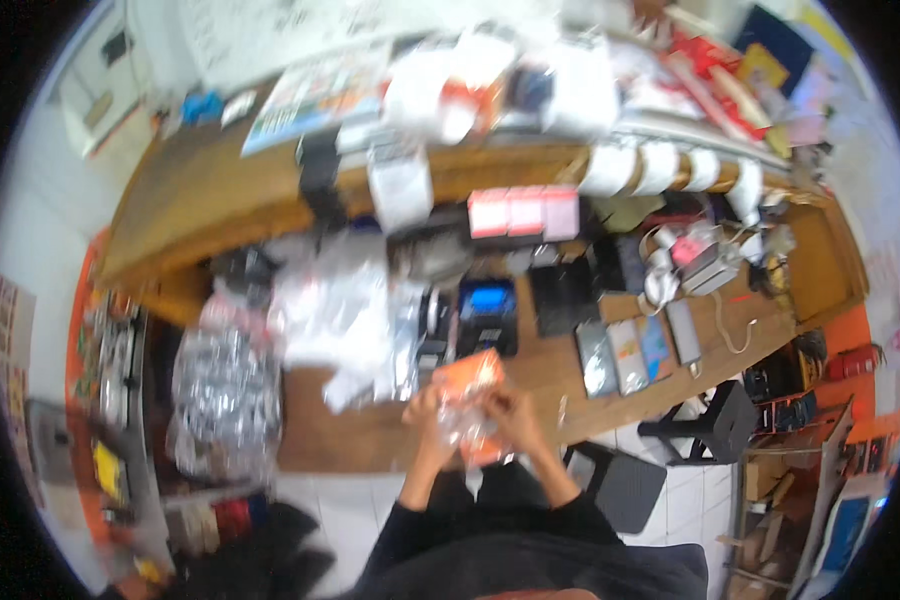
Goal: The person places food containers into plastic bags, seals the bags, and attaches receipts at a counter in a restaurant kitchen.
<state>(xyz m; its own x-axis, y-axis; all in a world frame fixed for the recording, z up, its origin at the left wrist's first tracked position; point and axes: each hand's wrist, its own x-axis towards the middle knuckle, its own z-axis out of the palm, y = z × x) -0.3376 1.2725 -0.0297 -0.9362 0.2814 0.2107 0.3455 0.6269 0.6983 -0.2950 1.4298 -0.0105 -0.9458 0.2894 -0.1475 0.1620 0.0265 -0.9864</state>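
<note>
Near the front edge of the wooden desk (322, 442), both my hands grip an orange packet with clear plastic (466, 379). My left hand (427, 426) has its left side. The fingers of my right hand (516, 417) pinch the plastic at its right side. The lower part of the packet, clear with some orange, hangs between my wrists. Blur hides what is inside it. Just beyond the packet stands a dark card terminal (487, 311) with a lit blue screen.
Clear plastic bags (229, 397) are heaped at the left, beside white plastic packaging (337, 300). Phone-like flat items (621, 356) lie in a row at right, near a white cable (724, 330). A raised wooden shelf (217, 202) spans the back. Dark stools (622, 484) stand on the floor.
</note>
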